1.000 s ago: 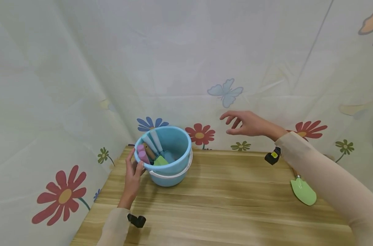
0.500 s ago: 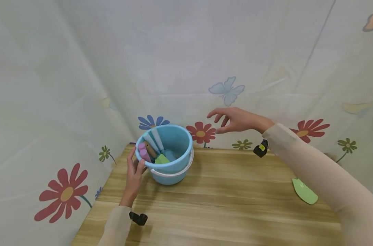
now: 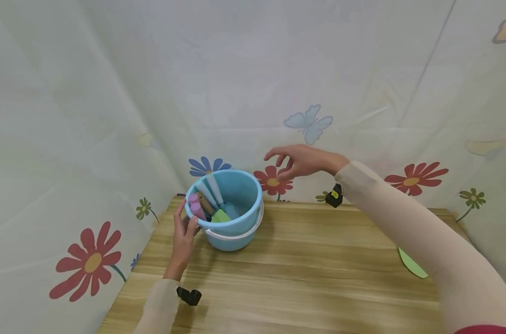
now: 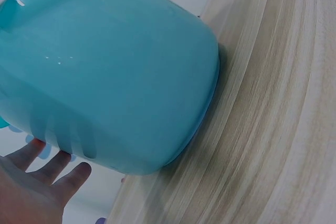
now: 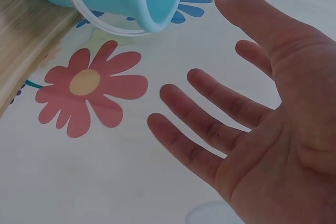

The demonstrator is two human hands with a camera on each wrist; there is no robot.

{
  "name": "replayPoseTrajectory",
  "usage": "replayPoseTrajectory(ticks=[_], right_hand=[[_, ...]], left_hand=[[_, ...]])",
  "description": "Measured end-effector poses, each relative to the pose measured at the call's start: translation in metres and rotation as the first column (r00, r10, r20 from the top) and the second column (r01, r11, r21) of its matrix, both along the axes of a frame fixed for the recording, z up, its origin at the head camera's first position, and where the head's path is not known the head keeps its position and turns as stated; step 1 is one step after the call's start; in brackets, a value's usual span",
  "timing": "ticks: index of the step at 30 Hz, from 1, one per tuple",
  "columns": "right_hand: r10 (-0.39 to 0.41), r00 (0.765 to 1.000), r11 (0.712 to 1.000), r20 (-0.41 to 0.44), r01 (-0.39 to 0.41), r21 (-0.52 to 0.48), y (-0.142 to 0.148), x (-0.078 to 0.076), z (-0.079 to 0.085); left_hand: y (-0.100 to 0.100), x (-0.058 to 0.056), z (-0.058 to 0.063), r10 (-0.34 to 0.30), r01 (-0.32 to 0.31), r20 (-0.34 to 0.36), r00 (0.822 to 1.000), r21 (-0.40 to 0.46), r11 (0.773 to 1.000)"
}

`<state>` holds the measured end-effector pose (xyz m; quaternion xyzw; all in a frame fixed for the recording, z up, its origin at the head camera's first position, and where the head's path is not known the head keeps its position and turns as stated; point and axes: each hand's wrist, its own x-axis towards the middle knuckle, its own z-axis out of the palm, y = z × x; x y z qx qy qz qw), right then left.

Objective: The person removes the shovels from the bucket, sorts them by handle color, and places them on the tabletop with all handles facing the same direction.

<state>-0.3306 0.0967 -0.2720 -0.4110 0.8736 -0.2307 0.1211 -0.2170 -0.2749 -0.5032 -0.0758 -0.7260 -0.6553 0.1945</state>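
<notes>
A light blue bucket (image 3: 232, 239) with a white handle (image 3: 238, 234) stands at the table's back left. My left hand (image 3: 183, 239) rests against its left side, thumb near the rim and fingers on the outer wall. In the left wrist view, the spread, fairly straight fingertips touch the bucket wall (image 4: 115, 72). Inside are light blue handles (image 3: 213, 188), a brown handle (image 3: 205, 204), purple pieces (image 3: 196, 208) and a green blade (image 3: 220, 216). My right hand (image 3: 300, 160) hovers right of the bucket and above it, holding nothing, fingers loosely bent.
The right forearm covers most of a green trowel blade (image 3: 411, 264) on the wooden table (image 3: 311, 278). A pale curtain (image 3: 236, 83) printed with flowers and butterflies hangs behind and to the left of the table.
My right hand has moved left toward the bucket, its forearm covering more of the green trowel. The left hand stays against the bucket, which stands in the same place.
</notes>
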Motion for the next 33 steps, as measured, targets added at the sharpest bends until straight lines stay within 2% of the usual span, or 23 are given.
replayPoseTrajectory(ticks=[6, 10, 15, 22, 28, 33], right_hand=[[0.018, 0.997, 0.997, 0.072, -0.024, 0.078, -0.014, -0.004, 0.003], [0.036, 0.997, 0.995, 0.064, -0.042, 0.093, -0.024, -0.006, 0.004], [0.035, 0.998, 0.998, 0.053, -0.038, 0.058, -0.037, -0.010, 0.004], [0.014, 0.998, 1.000, 0.060, -0.016, 0.026, -0.055, -0.016, 0.003], [0.029, 0.999, 0.998, 0.029, -0.028, -0.052, -0.072, -0.020, -0.003], [0.044, 0.999, 0.997, 0.021, -0.042, -0.069, -0.085, -0.023, -0.010]], left_hand=[[0.003, 0.000, 0.001, -0.004, 0.004, -0.002, 1.000, 0.003, 1.000], [0.005, 0.000, 0.002, 0.001, -0.001, 0.002, 1.000, -0.005, 1.000], [0.006, -0.001, 0.003, 0.014, -0.014, 0.003, 1.000, -0.021, 1.000], [0.008, -0.003, 0.003, 0.000, 0.000, -0.001, 1.000, -0.006, 1.000], [0.009, -0.003, 0.001, -0.004, 0.004, -0.004, 1.000, -0.002, 1.000], [0.008, -0.003, 0.001, -0.003, 0.003, -0.007, 1.000, -0.003, 1.000]])
